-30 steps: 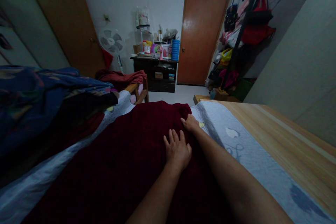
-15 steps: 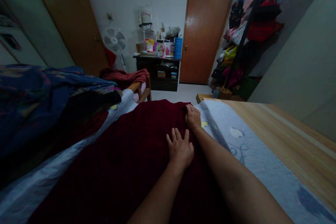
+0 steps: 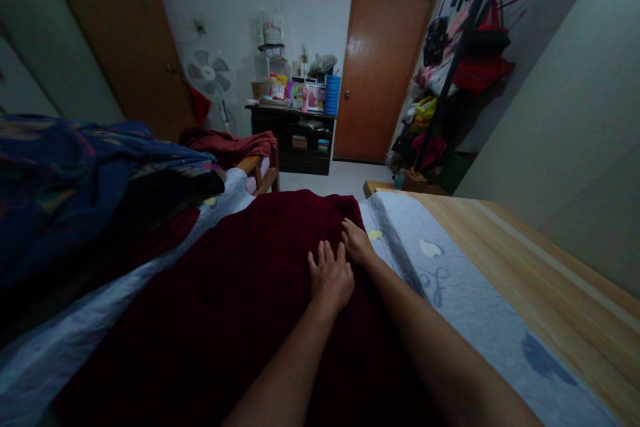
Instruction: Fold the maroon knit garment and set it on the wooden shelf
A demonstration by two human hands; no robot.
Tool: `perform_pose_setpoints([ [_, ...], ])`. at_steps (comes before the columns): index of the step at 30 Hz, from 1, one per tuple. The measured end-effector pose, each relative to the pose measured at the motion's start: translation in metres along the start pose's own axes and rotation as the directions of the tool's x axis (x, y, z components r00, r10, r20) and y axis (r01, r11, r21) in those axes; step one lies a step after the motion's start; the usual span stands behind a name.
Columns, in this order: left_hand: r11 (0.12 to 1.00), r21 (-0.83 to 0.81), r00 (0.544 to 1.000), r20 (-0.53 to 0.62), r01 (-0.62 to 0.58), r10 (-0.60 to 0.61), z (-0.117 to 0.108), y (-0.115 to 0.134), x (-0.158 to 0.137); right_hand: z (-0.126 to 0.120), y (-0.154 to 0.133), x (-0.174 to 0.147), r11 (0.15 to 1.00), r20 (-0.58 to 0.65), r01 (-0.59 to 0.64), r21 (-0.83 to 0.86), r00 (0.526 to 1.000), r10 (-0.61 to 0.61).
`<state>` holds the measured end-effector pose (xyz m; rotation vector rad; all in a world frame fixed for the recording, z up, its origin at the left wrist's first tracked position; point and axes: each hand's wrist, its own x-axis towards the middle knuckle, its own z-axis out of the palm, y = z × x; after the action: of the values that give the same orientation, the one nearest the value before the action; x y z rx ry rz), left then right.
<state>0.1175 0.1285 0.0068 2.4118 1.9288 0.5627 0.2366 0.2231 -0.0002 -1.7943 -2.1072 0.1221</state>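
Fingers (image 3: 329, 254) of left hand (image 3: 333, 283), right hand (image 3: 357, 244) unclenched on maroon cloth (image 3: 240, 280); cloth's long axis pointing away.

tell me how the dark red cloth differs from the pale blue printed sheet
The dark red cloth looks plain, while the pale blue printed sheet carries motifs and lettering. The cloth lies on top; the sheet lies beneath, showing along both sides. Both are spread-out fabrics.

A deep maroon cloth (image 3: 250, 253), plain and soft-looking, lies spread out over a pale patterned sheet (image 3: 470, 320). It fills the lower middle of the frame and reaches up to the centre, where its far edge runs wavy; faint creases show there, while the nearer part sinks into shadow.
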Motion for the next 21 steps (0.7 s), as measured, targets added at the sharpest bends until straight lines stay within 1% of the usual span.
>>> perform_pose_setpoints([
  [2,1.0,0.004,1.0,-0.004,0.002,-0.002,0.0,0.0,0.0,0.004,0.003,0.0,0.999,0.054,-0.042,-0.023,0.998,0.044],
  [5,1.0,0.007,1.0,0.006,0.001,-0.001,-0.002,0.001,0.0,0.005,0.006,0.005,0.993,0.091,-0.104,-0.048,0.99,0.108],
  [10,1.0,-0.001,0.999,0.04,0.012,-0.012,-0.005,0.002,0.001,0.005,0.007,0.021,0.98,0.086,-0.184,-0.076,0.978,0.19],
  [16,1.0,0.008,0.998,0.063,0.022,-0.023,-0.004,0.003,0.002,0.009,0.009,0.037,0.98,0.087,-0.173,-0.094,0.98,0.181],
  [21,1.0,0.007,0.999,0.031,0.013,-0.013,0.001,0.001,0.002,0.009,0.009,0.036,0.98,0.09,-0.176,-0.094,0.979,0.185],
])
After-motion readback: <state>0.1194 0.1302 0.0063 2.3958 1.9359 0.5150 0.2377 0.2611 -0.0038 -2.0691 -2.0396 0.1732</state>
